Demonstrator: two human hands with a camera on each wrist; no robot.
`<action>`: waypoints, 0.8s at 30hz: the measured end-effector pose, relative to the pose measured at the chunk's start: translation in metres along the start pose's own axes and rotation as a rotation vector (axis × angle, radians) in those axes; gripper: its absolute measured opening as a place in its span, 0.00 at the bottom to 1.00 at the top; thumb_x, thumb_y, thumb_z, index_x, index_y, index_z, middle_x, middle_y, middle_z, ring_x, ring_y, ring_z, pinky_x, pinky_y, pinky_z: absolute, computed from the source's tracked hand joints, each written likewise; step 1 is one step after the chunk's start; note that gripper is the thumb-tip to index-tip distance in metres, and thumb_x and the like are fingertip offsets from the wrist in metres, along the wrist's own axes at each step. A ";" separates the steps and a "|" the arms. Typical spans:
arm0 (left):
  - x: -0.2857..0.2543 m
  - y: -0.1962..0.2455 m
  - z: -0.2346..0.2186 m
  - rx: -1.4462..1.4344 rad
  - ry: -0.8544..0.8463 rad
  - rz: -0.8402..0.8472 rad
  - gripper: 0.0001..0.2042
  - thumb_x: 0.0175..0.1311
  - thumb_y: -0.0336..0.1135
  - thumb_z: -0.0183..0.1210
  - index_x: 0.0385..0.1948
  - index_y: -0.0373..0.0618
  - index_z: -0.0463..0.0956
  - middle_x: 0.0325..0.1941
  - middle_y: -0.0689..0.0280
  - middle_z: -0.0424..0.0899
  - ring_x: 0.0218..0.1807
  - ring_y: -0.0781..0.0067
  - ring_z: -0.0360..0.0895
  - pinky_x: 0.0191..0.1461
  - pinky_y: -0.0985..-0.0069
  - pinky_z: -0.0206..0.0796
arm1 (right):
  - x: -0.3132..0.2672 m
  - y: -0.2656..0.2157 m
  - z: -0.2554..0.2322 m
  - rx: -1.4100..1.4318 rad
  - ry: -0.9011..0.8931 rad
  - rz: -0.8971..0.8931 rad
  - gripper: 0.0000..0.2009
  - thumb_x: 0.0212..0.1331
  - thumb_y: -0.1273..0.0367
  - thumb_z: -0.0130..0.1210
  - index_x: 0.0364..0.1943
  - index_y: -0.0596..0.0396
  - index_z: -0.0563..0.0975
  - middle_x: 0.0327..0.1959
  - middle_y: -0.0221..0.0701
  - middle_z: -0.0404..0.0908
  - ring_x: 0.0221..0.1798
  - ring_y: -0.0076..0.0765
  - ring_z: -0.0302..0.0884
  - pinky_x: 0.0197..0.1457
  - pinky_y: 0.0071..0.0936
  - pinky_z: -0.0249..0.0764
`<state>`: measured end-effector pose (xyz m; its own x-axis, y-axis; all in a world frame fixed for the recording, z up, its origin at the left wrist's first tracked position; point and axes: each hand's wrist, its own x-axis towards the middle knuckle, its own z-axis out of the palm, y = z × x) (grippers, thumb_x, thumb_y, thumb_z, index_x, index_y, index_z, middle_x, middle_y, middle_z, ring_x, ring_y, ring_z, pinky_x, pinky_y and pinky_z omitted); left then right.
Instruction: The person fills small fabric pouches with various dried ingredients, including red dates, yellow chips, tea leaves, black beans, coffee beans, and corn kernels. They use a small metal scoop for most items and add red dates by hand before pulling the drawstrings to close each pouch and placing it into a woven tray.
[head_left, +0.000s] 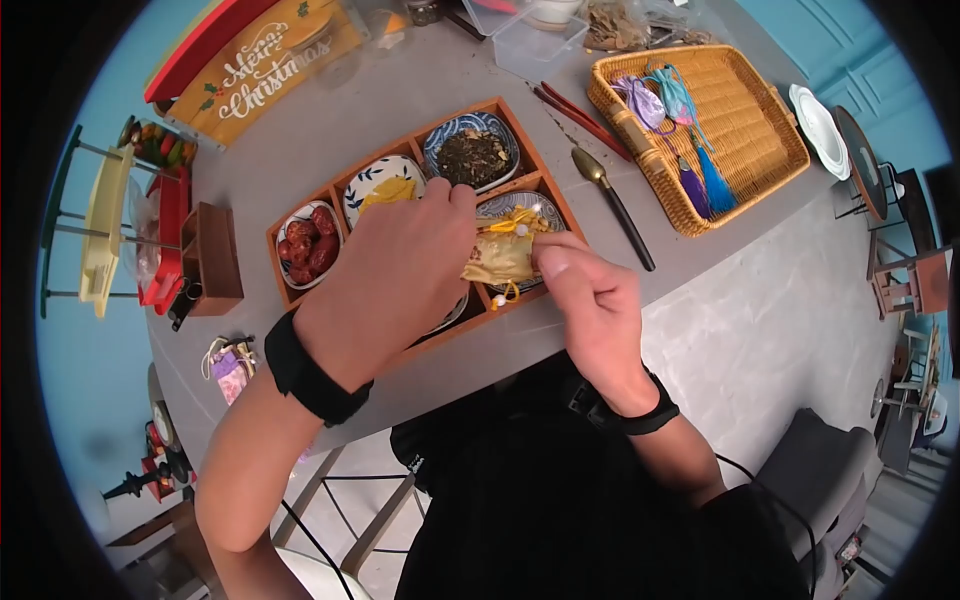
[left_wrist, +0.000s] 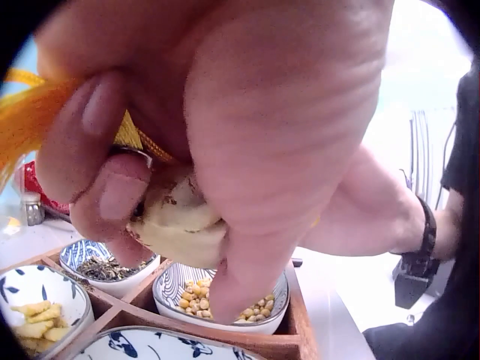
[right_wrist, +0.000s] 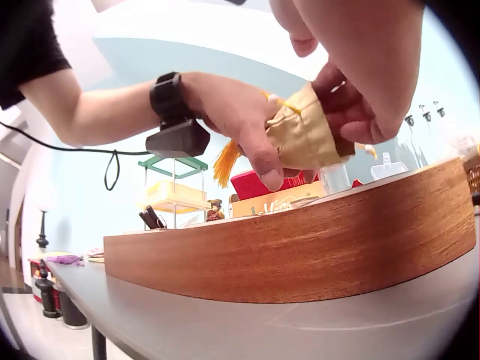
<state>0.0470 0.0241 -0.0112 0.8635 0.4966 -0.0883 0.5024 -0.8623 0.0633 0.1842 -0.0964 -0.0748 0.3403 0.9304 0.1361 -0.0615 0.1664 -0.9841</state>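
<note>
Over a wooden compartment tray (head_left: 543, 165), both hands hold a pale yellow drawstring pouch (head_left: 500, 258). My left hand (head_left: 400, 255) grips one end of it, and in the left wrist view an orange-yellow tassel (left_wrist: 34, 124) runs out between the fingers. At the pouch's other end, the fingers of my right hand (head_left: 603, 305) pinch the fabric edge; in the right wrist view those fingertips are partly hidden by the cloth. Below the pouch sits a patterned bowl of yellow kernels (left_wrist: 196, 296). Neighbouring dishes hold dark dried leaves (head_left: 472, 157), yellow slices (head_left: 390, 190) and red dates (head_left: 308, 245).
Right of the tray lies a spoon with a black handle (head_left: 622, 215). A wicker basket (head_left: 755, 110) beyond it holds small pouches with purple and blue tassels. A Christmas sign (head_left: 270, 75) and a brown wooden box (head_left: 215, 255) stand at the left; a floral pouch (head_left: 232, 370) lies near the edge.
</note>
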 end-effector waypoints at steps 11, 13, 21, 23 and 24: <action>-0.011 -0.011 0.008 -0.244 -0.046 -0.083 0.18 0.51 0.32 0.64 0.39 0.35 0.66 0.37 0.48 0.78 0.41 0.43 0.77 0.42 0.55 0.68 | 0.008 -0.006 -0.003 -0.041 -0.254 0.069 0.13 0.64 0.68 0.58 0.47 0.63 0.78 0.41 0.30 0.80 0.44 0.21 0.74 0.46 0.20 0.70; -0.013 -0.009 0.004 -0.273 -0.161 -0.168 0.19 0.51 0.33 0.64 0.40 0.35 0.66 0.38 0.48 0.79 0.43 0.44 0.77 0.42 0.56 0.69 | 0.004 -0.006 -0.005 -0.012 -0.129 0.135 0.14 0.64 0.69 0.58 0.49 0.63 0.77 0.44 0.32 0.80 0.46 0.23 0.74 0.50 0.22 0.70; -0.016 -0.008 0.005 -0.093 -0.006 -0.148 0.16 0.51 0.29 0.63 0.38 0.34 0.67 0.32 0.51 0.81 0.36 0.49 0.81 0.37 0.61 0.73 | 0.000 -0.005 0.001 -0.320 -0.150 -0.048 0.24 0.65 0.71 0.54 0.63 0.67 0.66 0.61 0.45 0.74 0.64 0.37 0.71 0.64 0.31 0.67; -0.014 -0.005 0.007 -0.080 -0.017 -0.167 0.16 0.51 0.29 0.63 0.38 0.35 0.67 0.32 0.51 0.81 0.35 0.51 0.81 0.36 0.62 0.73 | 0.001 -0.001 0.007 -0.427 -0.144 -0.127 0.26 0.64 0.68 0.56 0.64 0.68 0.65 0.61 0.48 0.73 0.65 0.39 0.70 0.64 0.30 0.67; -0.014 -0.005 0.008 -0.053 -0.022 -0.192 0.16 0.51 0.29 0.63 0.38 0.35 0.67 0.32 0.51 0.81 0.35 0.52 0.81 0.36 0.63 0.73 | 0.001 -0.002 0.008 -0.339 -0.040 -0.062 0.27 0.64 0.68 0.56 0.64 0.69 0.65 0.61 0.49 0.73 0.64 0.39 0.71 0.63 0.29 0.68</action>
<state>0.0320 0.0204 -0.0177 0.7508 0.6484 -0.1256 0.6597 -0.7454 0.0953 0.1777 -0.0928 -0.0721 0.2961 0.9350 0.1950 0.2755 0.1119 -0.9548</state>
